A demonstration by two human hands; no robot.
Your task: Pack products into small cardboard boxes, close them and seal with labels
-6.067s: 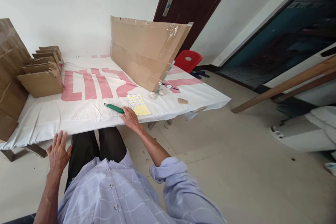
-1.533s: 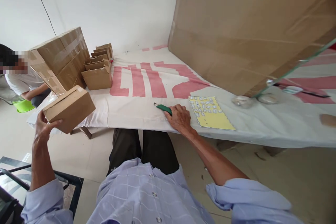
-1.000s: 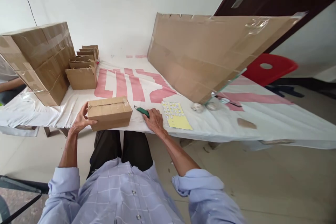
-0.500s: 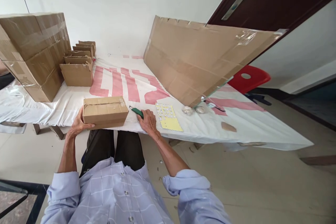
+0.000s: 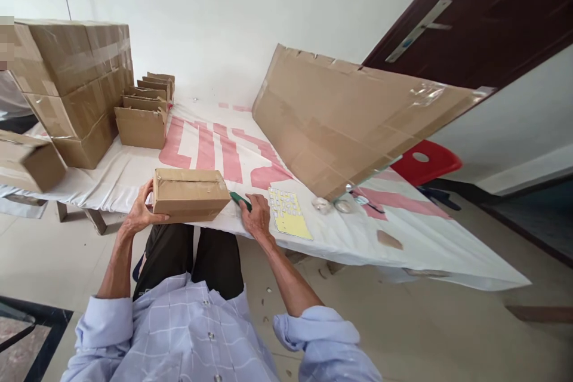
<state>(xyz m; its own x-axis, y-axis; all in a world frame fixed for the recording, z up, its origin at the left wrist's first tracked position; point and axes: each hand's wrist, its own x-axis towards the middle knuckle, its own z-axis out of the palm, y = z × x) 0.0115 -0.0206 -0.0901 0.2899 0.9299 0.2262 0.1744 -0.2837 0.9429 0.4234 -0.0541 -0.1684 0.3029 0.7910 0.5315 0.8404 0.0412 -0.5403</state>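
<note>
A closed cardboard box (image 5: pixel 190 206) stands at the table's near edge in front of me. My left hand (image 5: pixel 142 210) grips its left end, thumb along the front face and fingers round the side. Just right of the box, my right hand (image 5: pixel 256 215) is closed round a green utility knife (image 5: pixel 240 200), whose front end points left and reaches the box's right end. Most of the knife's handle is hidden under my fingers. Beside that hand lies a yellow sheet (image 5: pixel 290 224) with rows of small pale pieces on it.
Taped cartons (image 5: pixel 78 89) are stacked at the left, with folded cardboard pieces (image 5: pixel 141 125) beside them. Another box (image 5: pixel 31 161) lies at the far left, near a partly visible person. A large cardboard sheet (image 5: pixel 340 119) leans at the right; tape rolls (image 5: pixel 321 205) sit below it.
The view has shifted, so the scene sits further right and lower. A box has come into view at the far left. The knife's front end is now closer to the box I hold.
</note>
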